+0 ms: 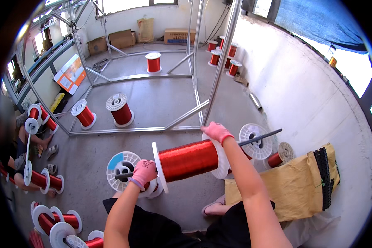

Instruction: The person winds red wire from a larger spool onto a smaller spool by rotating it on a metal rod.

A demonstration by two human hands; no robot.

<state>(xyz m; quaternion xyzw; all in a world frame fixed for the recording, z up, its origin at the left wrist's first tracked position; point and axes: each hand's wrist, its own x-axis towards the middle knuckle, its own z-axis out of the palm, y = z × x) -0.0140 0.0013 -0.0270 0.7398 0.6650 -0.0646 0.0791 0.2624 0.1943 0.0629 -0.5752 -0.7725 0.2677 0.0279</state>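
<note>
A large spool of red enamelled copper wire (188,160) with white flanges lies sideways in front of me, raised above the floor, with a dark rod (260,137) through it. My left hand (144,172), in a pink glove, is closed around the rod just outside the left flange. My right hand (217,132), also gloved in pink, grips the upper edge of the right flange, its fingertips partly hidden. Below my left hand stands a white-flanged spool (123,159) with a blue patch. Another spool (254,133) sits behind the rod's right end.
An aluminium frame (136,131) rises ahead, with red wire spools (120,110) within it. More spools (215,57) stand by the right wall. A yellow sack (277,182) lies to my right. At the left, another person (16,165) sits near spools on a rod (33,120).
</note>
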